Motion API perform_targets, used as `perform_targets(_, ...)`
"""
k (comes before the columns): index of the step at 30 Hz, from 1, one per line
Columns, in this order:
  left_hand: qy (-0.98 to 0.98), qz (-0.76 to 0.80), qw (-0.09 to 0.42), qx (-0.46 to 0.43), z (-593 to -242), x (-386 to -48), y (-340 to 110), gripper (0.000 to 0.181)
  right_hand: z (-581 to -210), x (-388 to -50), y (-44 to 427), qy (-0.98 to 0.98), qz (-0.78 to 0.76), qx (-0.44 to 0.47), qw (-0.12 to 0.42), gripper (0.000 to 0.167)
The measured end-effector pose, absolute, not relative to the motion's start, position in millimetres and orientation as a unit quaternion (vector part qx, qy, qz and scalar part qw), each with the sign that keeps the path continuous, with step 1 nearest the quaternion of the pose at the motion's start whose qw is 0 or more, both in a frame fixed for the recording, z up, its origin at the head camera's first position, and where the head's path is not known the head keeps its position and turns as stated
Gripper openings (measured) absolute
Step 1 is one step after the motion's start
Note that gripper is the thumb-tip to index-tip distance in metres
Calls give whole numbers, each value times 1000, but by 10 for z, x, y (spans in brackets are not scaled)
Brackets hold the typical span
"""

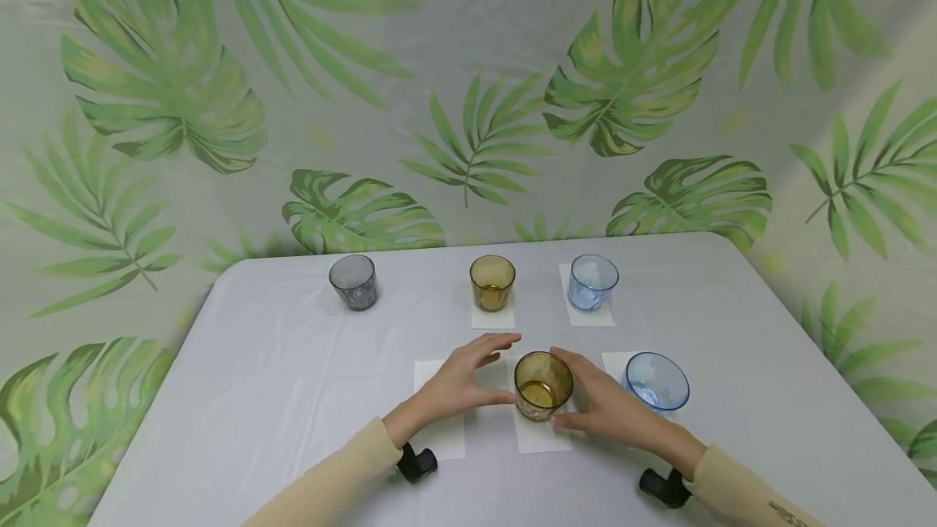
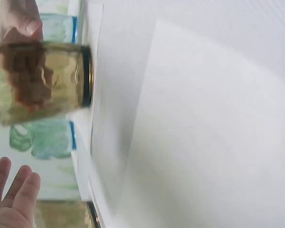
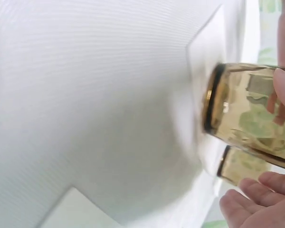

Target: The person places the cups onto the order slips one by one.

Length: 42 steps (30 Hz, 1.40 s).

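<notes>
An amber glass (image 1: 543,385) stands on a white paper slip (image 1: 542,440) between the two hands. To its left, the left hand (image 1: 459,378) has its fingers spread and its thumb tip close to the glass. Around the right side comes the right hand (image 1: 609,402), with fingers and thumb apart. In the right wrist view, the thumb overlaps the amber glass (image 3: 254,111), while the other fingers (image 3: 249,199) extend below it. Whether either hand touches the glass is hard to tell. Through the glass (image 2: 42,80) in the left wrist view, the right hand shows behind it.
At the back stand a grey glass (image 1: 355,283), another amber glass (image 1: 492,283) on paper and a blue glass (image 1: 593,283) on paper. Another blue glass (image 1: 656,381) is beside the right forearm. A paper slip (image 1: 448,439) lies partly under the left hand.
</notes>
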<state>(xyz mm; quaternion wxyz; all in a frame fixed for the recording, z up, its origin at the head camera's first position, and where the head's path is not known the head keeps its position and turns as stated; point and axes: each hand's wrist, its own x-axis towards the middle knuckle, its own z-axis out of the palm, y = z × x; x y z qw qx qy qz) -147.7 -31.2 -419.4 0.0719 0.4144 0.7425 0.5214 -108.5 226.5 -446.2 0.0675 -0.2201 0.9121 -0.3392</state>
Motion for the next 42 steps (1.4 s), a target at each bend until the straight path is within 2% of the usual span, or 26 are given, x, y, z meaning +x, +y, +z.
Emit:
perform_targets(13,772,546,17,324,-4128,-1656,-1013,69,-4250,-1058,2192,898,-358,-244,72,96)
perform_targets(31,811,528,-72,242,-4059,-1748,-1732,68,-4039,-1103,1919,886,-368,-275,64,89)
perform_targets(42,828,517,-100,193,-4349,-2001,-2160,68,-3973,-1116,1686,874,-367,-314,63,83)
